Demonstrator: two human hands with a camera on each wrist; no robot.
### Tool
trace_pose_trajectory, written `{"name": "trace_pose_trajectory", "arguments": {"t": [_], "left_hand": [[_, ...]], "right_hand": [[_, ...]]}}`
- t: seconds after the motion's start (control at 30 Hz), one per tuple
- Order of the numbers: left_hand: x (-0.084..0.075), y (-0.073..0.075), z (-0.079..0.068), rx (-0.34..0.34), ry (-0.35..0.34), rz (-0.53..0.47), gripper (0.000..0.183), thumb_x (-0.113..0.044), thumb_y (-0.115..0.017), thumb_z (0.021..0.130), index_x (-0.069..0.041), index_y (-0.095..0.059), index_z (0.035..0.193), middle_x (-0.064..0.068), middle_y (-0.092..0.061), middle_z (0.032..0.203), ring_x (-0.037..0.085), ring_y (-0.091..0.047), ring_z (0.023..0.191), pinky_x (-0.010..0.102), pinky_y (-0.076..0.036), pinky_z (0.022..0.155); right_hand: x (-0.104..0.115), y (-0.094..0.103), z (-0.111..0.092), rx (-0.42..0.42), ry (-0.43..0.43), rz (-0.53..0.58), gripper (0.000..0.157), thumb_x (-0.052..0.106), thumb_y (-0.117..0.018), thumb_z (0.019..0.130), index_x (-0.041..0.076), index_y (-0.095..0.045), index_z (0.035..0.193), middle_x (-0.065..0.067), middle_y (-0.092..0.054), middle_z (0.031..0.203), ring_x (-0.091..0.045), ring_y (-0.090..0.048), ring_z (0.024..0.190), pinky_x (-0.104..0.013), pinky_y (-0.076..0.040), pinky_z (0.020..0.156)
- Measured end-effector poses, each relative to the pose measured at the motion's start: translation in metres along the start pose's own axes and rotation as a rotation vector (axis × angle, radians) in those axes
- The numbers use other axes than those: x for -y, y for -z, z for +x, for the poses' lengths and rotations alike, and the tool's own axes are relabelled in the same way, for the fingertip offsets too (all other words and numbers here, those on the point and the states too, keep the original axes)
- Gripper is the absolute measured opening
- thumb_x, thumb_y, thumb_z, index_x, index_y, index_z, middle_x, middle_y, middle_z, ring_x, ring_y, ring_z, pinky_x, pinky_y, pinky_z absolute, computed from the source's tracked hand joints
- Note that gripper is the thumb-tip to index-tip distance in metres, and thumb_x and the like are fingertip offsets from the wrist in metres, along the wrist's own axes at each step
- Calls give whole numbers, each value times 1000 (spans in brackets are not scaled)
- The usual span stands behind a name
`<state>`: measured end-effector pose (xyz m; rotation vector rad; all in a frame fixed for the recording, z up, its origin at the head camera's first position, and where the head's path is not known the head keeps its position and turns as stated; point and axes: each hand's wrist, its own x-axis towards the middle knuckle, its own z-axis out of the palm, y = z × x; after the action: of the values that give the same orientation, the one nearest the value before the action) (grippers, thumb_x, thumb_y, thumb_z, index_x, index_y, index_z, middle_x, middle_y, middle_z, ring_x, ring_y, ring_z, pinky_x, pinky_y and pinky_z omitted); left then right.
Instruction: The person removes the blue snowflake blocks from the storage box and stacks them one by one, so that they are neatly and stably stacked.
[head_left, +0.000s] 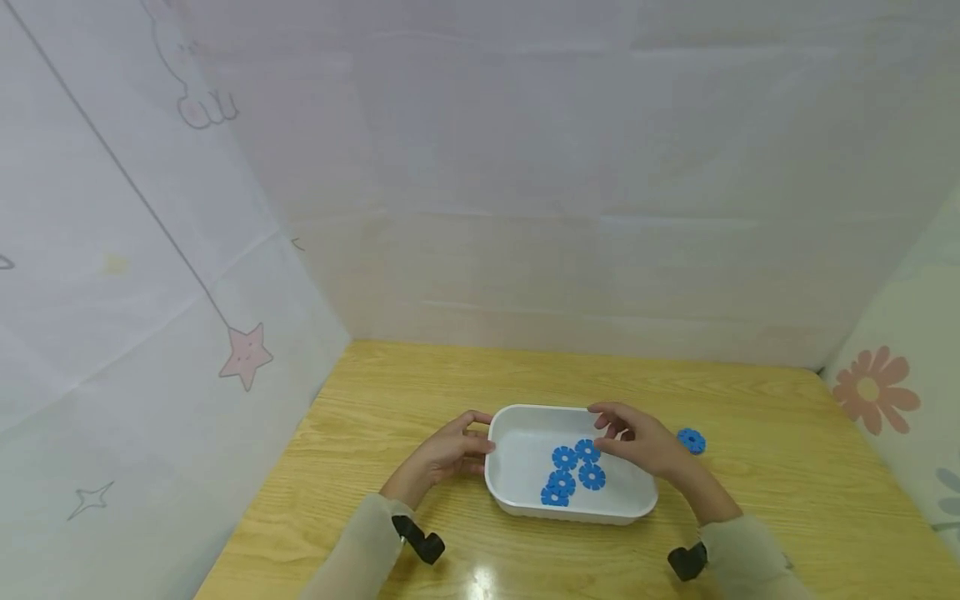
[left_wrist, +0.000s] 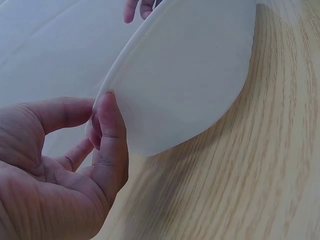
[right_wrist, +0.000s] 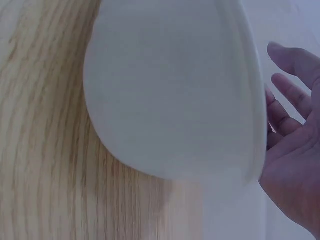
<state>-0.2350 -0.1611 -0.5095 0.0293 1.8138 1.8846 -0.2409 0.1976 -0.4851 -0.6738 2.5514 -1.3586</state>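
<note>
A white plastic basin (head_left: 516,471) with rounded corners sits on the table. Several blue notched flower-shaped discs (head_left: 592,477) lie inside it, two of them overlapping near the front. My left hand (head_left: 452,450) pinches the basin's left rim between thumb and fingers, clearly seen in the left wrist view. Over the right part of the basin is my right hand (head_left: 637,437), its fingers loosely bent and spread with nothing between them. In the right wrist view that hand (right_wrist: 300,115) appears just past the rim. Another blue disc (head_left: 692,441) lies outside, right of my right hand.
The wooden table (head_left: 420,383) runs back to a pale cloth wall (head_left: 570,208). Side cloths with printed drawings, such as a pink star (head_left: 247,357) and a flower (head_left: 873,389), border it left and right. A black strap mount (head_left: 420,539) is on my left wrist.
</note>
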Motion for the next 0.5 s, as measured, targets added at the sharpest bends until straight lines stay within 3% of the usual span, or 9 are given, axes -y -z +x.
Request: {"name": "trace_pose_trajectory", "arguments": {"t": [0.27,0.37,0.5], "left_hand": [[-2,-1,-1,1,4,14,57,-5,-68,92,-4,-42,143,27,-62,128,25,-68,96,39,-60,77],[-2,-1,-1,0,1,11,58,-4,-69,91,-3,-42,143,28,-62,129,25,-68,96,36,-60,74],[-2,0,-2,-3,-2,13,58,-4,-69,91,-3,-42,143,28,-62,127,25,-68,95,35,-60,72]], "right_hand": [[2,-10,9,118,37,0,54,25,-73,94,12,-54,144,-17,-62,120,-21,-57,98,-25,-52,81],[1,-14,13,158,86,-14,54,23,-73,94,12,-55,143,-17,-62,120,-20,-58,98,-26,-52,81],[2,-19,18,208,150,-49,50,18,-74,93,9,-58,140,-16,-65,120,-28,-61,101,-29,-54,81]]}}
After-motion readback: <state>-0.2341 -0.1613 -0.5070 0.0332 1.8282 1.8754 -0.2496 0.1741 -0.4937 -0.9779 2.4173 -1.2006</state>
